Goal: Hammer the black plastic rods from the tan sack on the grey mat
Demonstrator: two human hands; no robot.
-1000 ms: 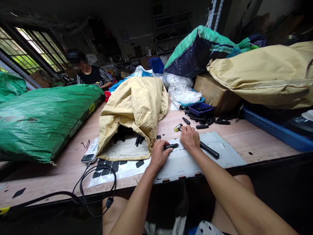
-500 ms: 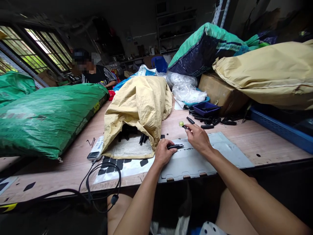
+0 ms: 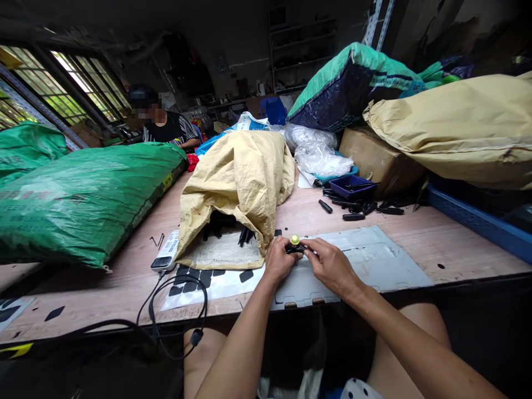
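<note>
My left hand (image 3: 279, 259) is closed on a slim black part (image 3: 293, 250) just above the grey board (image 3: 382, 260). Pinched in the fingers of my right hand (image 3: 330, 267) is a small dark tool with a round yellow-green end (image 3: 295, 239). That round end is over the black part, and the two hands nearly meet. Fingers hide how the tool and the part touch. Left of my hands, a beige sack (image 3: 245, 177) lies with its mouth towards me, and black pieces (image 3: 246, 236) show inside it.
Loose black parts (image 3: 353, 216) lie around a purple tray (image 3: 344, 191) beyond the board. A blue basket (image 3: 477, 216) and a cardboard box (image 3: 374, 158) stand right. A green sack (image 3: 87, 194), a white device (image 3: 166, 255) and its cable (image 3: 205, 299) are left. Another person (image 3: 166, 127) sits behind.
My right hand has moved left and towards me, bringing the yellow-green end over the black part. My left hand has stayed nearly in place, holding that part.
</note>
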